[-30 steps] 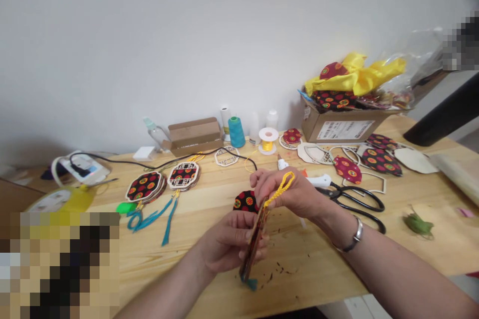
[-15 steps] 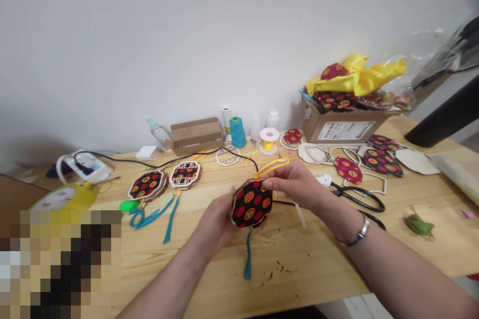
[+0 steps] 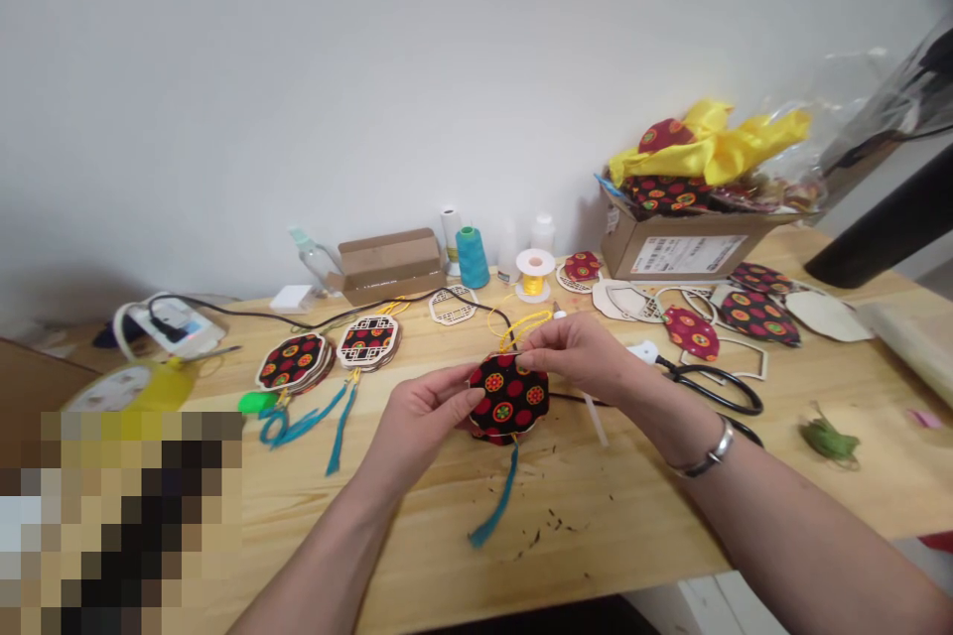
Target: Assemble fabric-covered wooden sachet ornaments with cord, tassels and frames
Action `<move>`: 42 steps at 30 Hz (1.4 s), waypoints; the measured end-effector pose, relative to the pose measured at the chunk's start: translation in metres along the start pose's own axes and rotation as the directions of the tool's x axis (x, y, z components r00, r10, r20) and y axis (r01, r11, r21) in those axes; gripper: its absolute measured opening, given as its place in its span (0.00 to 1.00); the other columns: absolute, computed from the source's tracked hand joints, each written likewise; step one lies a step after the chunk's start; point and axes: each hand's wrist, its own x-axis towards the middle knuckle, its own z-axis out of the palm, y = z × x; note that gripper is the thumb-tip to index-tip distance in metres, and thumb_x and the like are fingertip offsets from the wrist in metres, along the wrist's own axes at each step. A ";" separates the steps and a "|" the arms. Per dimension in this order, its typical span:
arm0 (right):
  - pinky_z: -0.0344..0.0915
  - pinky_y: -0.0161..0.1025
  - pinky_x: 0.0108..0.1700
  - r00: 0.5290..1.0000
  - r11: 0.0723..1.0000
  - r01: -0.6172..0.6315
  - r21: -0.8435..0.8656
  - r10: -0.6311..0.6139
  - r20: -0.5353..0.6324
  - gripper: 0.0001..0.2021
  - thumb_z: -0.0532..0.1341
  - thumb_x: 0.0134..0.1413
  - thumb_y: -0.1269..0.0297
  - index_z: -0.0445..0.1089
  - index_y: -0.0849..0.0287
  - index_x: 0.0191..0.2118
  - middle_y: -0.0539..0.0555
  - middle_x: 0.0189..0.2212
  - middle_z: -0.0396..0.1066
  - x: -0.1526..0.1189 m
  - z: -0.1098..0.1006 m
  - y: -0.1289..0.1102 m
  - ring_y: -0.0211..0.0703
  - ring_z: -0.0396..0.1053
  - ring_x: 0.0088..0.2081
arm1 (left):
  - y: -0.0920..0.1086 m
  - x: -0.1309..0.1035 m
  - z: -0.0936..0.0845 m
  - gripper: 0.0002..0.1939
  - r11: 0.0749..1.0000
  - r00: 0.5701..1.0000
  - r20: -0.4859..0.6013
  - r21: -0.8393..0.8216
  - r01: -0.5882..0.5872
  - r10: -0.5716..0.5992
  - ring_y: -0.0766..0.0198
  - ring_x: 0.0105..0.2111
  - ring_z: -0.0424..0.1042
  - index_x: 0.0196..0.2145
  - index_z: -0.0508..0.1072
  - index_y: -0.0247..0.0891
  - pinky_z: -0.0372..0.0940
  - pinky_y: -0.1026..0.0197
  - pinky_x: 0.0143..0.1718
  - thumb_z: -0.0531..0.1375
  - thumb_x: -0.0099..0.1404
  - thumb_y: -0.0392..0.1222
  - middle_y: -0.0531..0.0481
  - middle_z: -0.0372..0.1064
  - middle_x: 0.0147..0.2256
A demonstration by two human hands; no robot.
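**Black floral cloth, gripped by both my hands**

The pendant [image 3: 513, 397] is up in front of me, above the wooden table [image 3: 417, 556]. My left hand [image 3: 428, 417] clasps its left edge, thumb flat on the face and fingers behind. My right hand [image 3: 573, 352] pinches its top edge between thumb and fingers, beside the braided yellow loop [image 3: 530, 322]. Its smooth-looking cloth carries dark red dots and orange-yellow flowers, the outline is scalloped, and a soft teal tassel [image 3: 497, 508] trails from the bottom.

The print I notice is on the carton [image 3: 621, 248], beyond the pendant and to its right: a white label [image 3: 689, 255] with a barcode and lines too small for me to read. The small box [image 3: 391, 263], beyond the pendant to its left, has faint white lettering, also unreadable.

Left of the pendant lie a floral stack [image 3: 292, 362] and a lattice stack [image 3: 368, 342] with pale, cut-out frames. Beyond it stand a teal cone [image 3: 472, 258] of thread and a white reel [image 3: 534, 263] wound with yellow. Right of it are black-handled scissors [image 3: 719, 387] and, farther right, a fuzzy green bundle [image 3: 828, 442]. Thin dark scraps [image 3: 551, 521] dot the wood on its near side.
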 end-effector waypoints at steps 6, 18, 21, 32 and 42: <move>0.58 0.35 0.28 1.000 0.998 -0.002 -0.070 0.002 -0.008 0.10 0.64 0.42 0.60 0.73 0.63 0.24 0.50 0.21 0.70 0.002 0.000 0.002 0.35 0.62 0.24 | -0.001 -0.001 0.003 0.15 0.999 1.000 0.000 0.039 0.017 -0.017 0.61 0.31 0.74 0.40 0.77 0.37 0.72 0.61 0.28 0.65 0.54 0.44 0.47 0.77 0.34; 0.56 0.34 0.28 0.998 0.996 -0.057 -0.069 0.055 -0.028 0.09 0.64 0.41 0.62 0.74 0.64 0.24 0.51 0.21 0.70 0.001 -0.001 0.002 0.34 0.61 0.24 | 0.003 -0.001 0.004 0.16 0.998 0.994 0.089 0.026 0.057 -0.059 0.60 0.29 0.76 0.42 0.75 0.37 0.73 0.60 0.29 0.65 0.55 0.42 0.48 0.77 0.35; 0.57 0.34 0.28 0.998 0.996 -0.056 -0.065 0.053 -0.039 0.09 0.65 0.41 0.61 0.74 0.64 0.24 0.51 0.22 0.71 0.001 -0.001 0.002 0.34 0.62 0.24 | 0.004 -0.001 0.003 0.18 0.997 0.989 0.127 0.020 0.073 -0.075 0.60 0.29 0.77 0.44 0.73 0.37 0.73 0.62 0.29 0.66 0.54 0.41 0.47 0.77 0.35; 0.57 0.34 0.28 0.998 0.999 -0.053 0.009 0.054 -0.040 0.10 0.66 0.41 0.59 0.74 0.62 0.25 0.50 0.22 0.71 0.005 0.000 0.010 0.34 0.62 0.23 | 0.001 0.000 0.002 0.18 0.994 0.989 0.109 -0.032 0.108 -0.104 0.61 0.27 0.77 0.43 0.74 0.36 0.72 0.63 0.27 0.66 0.54 0.39 0.47 0.78 0.32; 0.55 0.34 0.25 0.997 0.988 -0.008 -0.156 -0.003 -0.072 0.23 0.58 0.49 0.44 0.73 0.61 0.24 0.51 0.20 0.69 -0.001 0.000 -0.001 0.36 0.61 0.25 | 0.005 0.001 0.000 0.19 0.982 0.996 -0.032 -0.176 0.072 -0.079 0.58 0.28 0.76 0.42 0.74 0.32 0.73 0.60 0.26 0.68 0.51 0.39 0.43 0.77 0.33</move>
